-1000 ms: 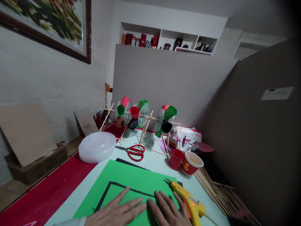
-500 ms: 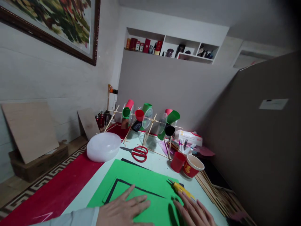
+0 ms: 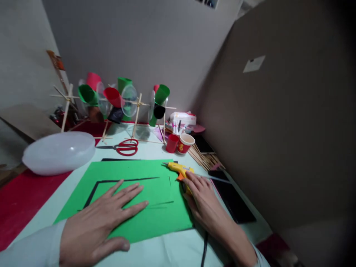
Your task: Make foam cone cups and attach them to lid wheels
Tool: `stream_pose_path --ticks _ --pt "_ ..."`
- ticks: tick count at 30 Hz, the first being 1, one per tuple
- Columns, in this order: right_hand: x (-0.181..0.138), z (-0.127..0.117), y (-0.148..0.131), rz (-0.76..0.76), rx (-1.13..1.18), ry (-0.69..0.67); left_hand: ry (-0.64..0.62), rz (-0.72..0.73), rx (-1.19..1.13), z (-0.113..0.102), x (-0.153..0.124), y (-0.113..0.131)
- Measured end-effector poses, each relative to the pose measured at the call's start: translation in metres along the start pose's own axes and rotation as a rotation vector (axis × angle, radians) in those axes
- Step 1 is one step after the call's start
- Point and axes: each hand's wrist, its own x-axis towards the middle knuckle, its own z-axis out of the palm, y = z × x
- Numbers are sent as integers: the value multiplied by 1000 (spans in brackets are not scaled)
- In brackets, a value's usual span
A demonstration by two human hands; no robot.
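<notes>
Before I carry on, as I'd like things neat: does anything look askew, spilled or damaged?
Slightly askew: a black sheet pokes out past the far edge of the green sheet, so they look misaligned. Dark lines mark the green; whether they're cuts, I can't tell. No spill shows.

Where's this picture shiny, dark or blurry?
Head view: a bright glint on the whitish plastic container; head view: the upper right corner fades to black; head view: the tan board at left looks blurry, while the green sheet shows no glare.
</notes>
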Motion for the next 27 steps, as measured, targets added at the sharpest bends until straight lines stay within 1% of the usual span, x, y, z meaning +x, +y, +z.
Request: stream_pose_path --ticks 4,9,13,16,19,22,25,27 --pt "0 -5 0 71 43 -53 -11 8 0 -1 2 0" --pt "-1 -5 0 89 54 -66 -20 24 14 1 0 0" --pt "-5 2 2 73 37 -14 -19 21 -2 -1 1 0" --pt "-3 2 5 54 26 52 -68 13 -28 -4 2 1" --pt "12 -9 10 1 63 70 -110 -7 -59 -7 4 4" --pt "35 -27 15 -64 112 88 -90 -21 -71 -7 6 7" --pt "55 -42 22 -34 174 136 -26 -15 -46 -6 6 8" --pt "64 -51 28 38 250 191 35 8 -16 -6 5 7"
